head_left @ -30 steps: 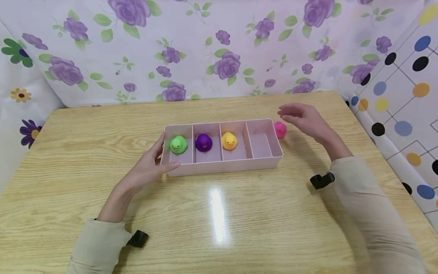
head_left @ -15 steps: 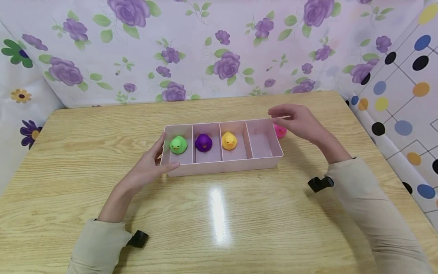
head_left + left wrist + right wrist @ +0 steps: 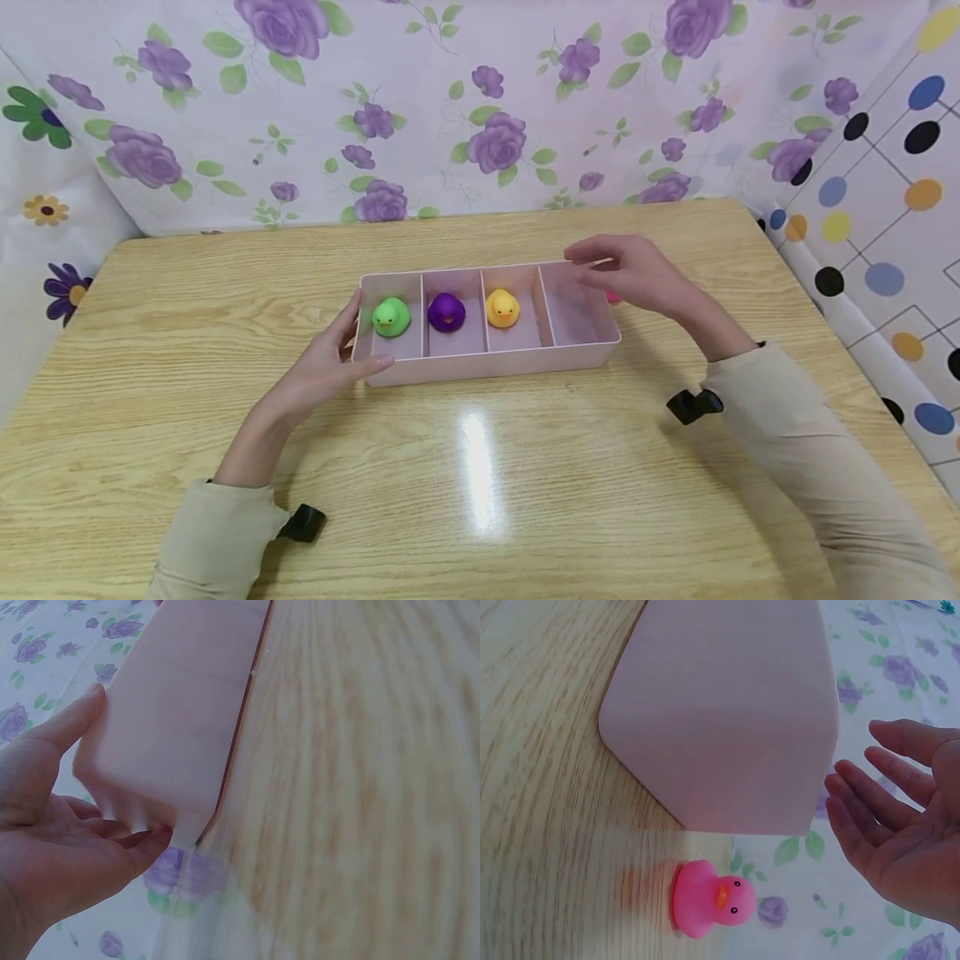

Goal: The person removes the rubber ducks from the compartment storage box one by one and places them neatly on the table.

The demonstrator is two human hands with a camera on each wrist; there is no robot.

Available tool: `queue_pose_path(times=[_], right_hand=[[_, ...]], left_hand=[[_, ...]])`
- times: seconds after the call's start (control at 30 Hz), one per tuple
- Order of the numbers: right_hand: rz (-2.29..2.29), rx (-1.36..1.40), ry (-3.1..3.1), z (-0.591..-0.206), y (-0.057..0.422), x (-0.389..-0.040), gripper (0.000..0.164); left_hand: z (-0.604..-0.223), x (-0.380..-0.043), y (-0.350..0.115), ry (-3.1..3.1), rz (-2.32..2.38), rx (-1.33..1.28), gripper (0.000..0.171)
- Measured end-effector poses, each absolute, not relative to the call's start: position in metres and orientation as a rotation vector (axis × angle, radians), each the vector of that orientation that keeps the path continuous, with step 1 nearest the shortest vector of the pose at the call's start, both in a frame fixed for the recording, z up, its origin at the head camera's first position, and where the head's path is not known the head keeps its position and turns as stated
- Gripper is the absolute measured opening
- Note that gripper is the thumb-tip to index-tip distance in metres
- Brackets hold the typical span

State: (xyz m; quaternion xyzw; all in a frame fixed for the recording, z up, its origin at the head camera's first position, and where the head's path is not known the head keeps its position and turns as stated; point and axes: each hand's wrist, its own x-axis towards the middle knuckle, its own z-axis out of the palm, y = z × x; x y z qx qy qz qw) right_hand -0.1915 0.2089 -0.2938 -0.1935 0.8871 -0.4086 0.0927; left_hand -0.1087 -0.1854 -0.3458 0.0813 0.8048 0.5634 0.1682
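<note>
A pale pink box (image 3: 487,365) with side-by-side compartments stands on the table in the head view. My left hand (image 3: 318,371) grips its left end, thumb at the front rim and fingers along the end wall. From the left on, a green rubber duck (image 3: 392,317), a purple rubber duck (image 3: 447,313) and a yellow rubber duck (image 3: 502,309) each sit in a compartment. The rightmost compartment (image 3: 576,321) holds no duck. Over its back right corner hovers my right hand (image 3: 637,273), fingers loosely bent, holding nothing. A pink rubber duck (image 3: 711,900) sits on the table beside the box's right end, mostly hidden by that hand in the head view.
The wooden table (image 3: 420,475) reaches back to a flowered cloth wall (image 3: 427,108). A dotted cloth (image 3: 885,233) hangs along the right side. A black wrist camera (image 3: 694,406) sticks out from the right sleeve, another camera (image 3: 303,523) from the left.
My right hand has moved left, from above the pink duck to over the rightmost compartment, covering most of that duck. The left hand, the box and the other ducks stay put.
</note>
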Motion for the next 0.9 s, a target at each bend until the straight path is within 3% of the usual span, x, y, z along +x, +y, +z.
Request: queue_pose_path(times=[0.9], right_hand=[[-1.025,-0.804,2.538,-0.297,0.164,-0.194,0.036]], left_hand=[[-0.347,-0.109,-0.186,2.279,1.626,0.26,0.1]])
